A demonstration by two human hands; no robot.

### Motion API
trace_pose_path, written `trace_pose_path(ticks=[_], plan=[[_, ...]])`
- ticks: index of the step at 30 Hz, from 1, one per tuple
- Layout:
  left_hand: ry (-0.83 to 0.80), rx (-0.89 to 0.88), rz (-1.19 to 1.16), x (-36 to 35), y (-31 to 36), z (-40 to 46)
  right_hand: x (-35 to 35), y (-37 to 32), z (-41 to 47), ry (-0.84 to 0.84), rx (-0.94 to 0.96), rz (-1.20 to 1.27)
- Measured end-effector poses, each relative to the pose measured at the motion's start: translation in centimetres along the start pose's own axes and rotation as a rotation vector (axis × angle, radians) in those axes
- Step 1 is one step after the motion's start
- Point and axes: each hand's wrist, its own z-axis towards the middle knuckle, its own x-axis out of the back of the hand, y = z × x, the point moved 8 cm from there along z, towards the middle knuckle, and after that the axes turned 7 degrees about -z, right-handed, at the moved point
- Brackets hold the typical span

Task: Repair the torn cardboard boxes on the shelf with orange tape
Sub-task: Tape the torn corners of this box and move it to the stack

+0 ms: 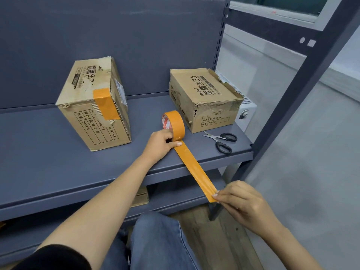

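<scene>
Two worn cardboard boxes stand on the grey shelf [58,168]. The left box [91,106] carries an orange tape patch over its front corner. The right box [204,98] has torn, ragged edges and no orange tape. Between them the orange tape roll [175,123] stands on edge, and my left hand [159,145] grips it at the bottom with the thumb on the tape. A long strip of tape [194,168] runs from the roll past the shelf's front edge to my right hand [243,203], which pinches its free end.
Black-handled scissors [224,141] lie open on the shelf, right of the roll and in front of the right box. A dark upright post [303,90] bounds the shelf on the right. A lower shelf holds a small cardboard piece [140,197]. My knee in jeans [159,242] is below.
</scene>
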Motion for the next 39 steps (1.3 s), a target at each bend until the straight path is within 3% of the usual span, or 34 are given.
trace_pose_path(ticks=[5, 8, 11, 14, 16, 18, 22, 24, 27, 39], plan=[[-0.007, -0.11, 0.271, 0.3, 1.5, 0.0, -1.6, -0.2, -0.9, -0.068, -0.015, -0.002], [0.015, -0.08, 0.418, 0.9, 1.9, 0.2, -2.0, -0.3, -1.2, -0.102, -0.017, -0.029], [0.115, -0.005, 0.26, 1.2, 2.1, -1.3, -1.9, -0.1, -1.4, -0.085, -0.054, -0.034], [0.421, 0.015, -0.039, 2.1, 3.3, -6.2, -1.8, 0.0, -1.8, -0.039, -0.114, -0.036], [0.513, -0.01, -0.129, 1.2, 5.0, -10.1, -2.0, 0.1, -2.1, -0.017, -0.143, -0.031], [0.432, 0.058, -0.217, -1.4, 5.8, -12.9, -2.1, 0.0, -2.4, -0.005, -0.16, -0.037], [0.153, 0.518, -0.612, -8.7, 3.4, -16.5, -2.0, -0.3, -2.8, 0.026, -0.193, -0.067], [0.027, 0.653, -0.813, -11.4, 3.2, -17.6, -1.8, -0.3, -2.9, 0.046, -0.223, -0.065], [-0.018, 0.689, -0.962, -12.4, 3.6, -18.1, -1.9, -0.1, -3.1, 0.039, -0.249, -0.08], [0.048, 0.798, -1.059, -12.0, 3.2, -18.2, -1.9, 1.1, -4.6, -0.094, -0.279, -0.194]])
